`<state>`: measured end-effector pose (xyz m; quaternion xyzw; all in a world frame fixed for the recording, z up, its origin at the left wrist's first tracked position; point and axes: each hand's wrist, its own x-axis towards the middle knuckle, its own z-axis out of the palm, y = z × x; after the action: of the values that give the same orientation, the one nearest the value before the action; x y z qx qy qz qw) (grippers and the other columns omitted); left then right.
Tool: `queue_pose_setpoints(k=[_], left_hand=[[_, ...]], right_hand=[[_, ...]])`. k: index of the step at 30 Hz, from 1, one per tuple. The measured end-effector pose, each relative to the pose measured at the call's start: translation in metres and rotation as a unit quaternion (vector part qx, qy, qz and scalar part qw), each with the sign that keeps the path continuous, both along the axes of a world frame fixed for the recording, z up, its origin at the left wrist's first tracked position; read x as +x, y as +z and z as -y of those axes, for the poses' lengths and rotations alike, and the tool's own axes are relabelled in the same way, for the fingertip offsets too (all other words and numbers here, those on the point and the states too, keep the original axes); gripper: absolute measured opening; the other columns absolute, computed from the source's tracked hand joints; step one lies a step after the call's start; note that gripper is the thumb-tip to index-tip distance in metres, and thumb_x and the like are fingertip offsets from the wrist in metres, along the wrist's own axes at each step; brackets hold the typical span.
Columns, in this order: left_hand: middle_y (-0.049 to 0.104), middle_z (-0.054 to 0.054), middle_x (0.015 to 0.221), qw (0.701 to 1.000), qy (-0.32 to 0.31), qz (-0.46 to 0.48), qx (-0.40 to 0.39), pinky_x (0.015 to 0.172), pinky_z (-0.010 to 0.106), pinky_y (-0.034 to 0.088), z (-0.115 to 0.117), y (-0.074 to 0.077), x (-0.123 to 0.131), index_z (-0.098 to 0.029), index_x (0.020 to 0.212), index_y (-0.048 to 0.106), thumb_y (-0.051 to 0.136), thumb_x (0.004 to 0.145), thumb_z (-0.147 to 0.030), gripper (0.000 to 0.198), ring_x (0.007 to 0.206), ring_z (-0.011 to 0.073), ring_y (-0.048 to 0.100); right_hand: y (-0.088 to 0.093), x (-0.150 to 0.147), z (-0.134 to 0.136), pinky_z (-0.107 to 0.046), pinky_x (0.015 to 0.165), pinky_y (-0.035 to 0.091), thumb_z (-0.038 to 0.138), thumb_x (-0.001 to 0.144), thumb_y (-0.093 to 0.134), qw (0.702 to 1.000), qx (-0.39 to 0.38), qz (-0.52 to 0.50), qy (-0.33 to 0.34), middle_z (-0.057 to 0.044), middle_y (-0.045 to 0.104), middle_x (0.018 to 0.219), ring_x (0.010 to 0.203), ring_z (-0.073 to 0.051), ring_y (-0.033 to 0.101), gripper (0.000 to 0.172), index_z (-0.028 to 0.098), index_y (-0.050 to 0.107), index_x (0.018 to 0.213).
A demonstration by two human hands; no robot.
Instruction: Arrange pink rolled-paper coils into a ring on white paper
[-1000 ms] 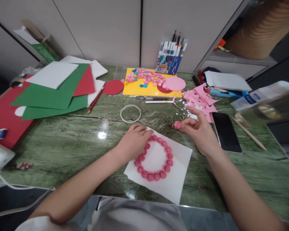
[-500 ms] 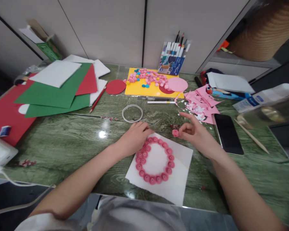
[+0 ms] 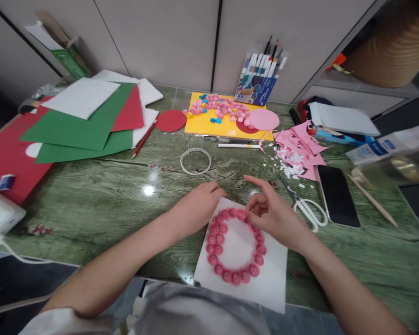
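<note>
A white paper sheet [image 3: 268,284] lies in front of me, its lower edge at the table's front edge. Pink rolled paper flowers [image 3: 235,278] form a ring on it, with a short second row inside on the left. At the sheet's upper left corner is my left hand [image 3: 202,204], fingers curled together against the paper's edge. My right hand [image 3: 270,211] pinches a pink paper flower [image 3: 242,214] at the top of the ring, index finger stretched out; its fingers partly cover the ring's upper right.
Beyond the sheet lies a tape roll [image 3: 195,161]. White scissors [image 3: 309,211] and a phone [image 3: 338,195] lie to the right, near pink paper scraps [image 3: 296,144]. Loose flowers cover a yellow sheet [image 3: 206,128]. Green card [image 3: 73,123] is stacked left.
My right hand has carried the pink flower left and down to the top of the ring, uncovering the scissors. My left hand stays by the sheet's corner. The view has shifted slightly.
</note>
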<state>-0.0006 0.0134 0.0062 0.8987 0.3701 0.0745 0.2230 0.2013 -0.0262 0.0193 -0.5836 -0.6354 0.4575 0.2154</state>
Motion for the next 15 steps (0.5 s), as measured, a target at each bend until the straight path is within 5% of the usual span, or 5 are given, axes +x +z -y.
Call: queue_pose_setpoints(k=[9,15], left_hand=[[0.055,0.004,0.08,0.999,0.011,-0.025,-0.026,0.066,0.028,0.044,0.006,0.009,0.002,-0.015,0.084,0.059,0.043,0.085,-0.017,0.016,0.073,0.0158,0.055],[0.056,0.003,0.08,0.998,0.004,-0.027,-0.057,0.066,0.026,0.044,0.006,0.006,0.002,-0.016,0.083,0.058,0.044,0.083,-0.017,0.014,0.072,0.0148,0.056]], right_hand=[[-0.006,-0.016,0.014,-0.02,0.054,0.04,0.008,0.069,0.048,0.99,0.072,0.103,0.067,0.005,0.058,0.071,0.057,-0.01,0.054,0.073,0.03,0.023,0.134],[0.001,-0.016,0.015,-0.02,0.054,0.04,0.007,0.069,0.049,0.993,0.036,0.087,0.073,0.006,0.058,0.07,0.055,-0.009,0.052,0.074,0.03,0.023,0.134]])
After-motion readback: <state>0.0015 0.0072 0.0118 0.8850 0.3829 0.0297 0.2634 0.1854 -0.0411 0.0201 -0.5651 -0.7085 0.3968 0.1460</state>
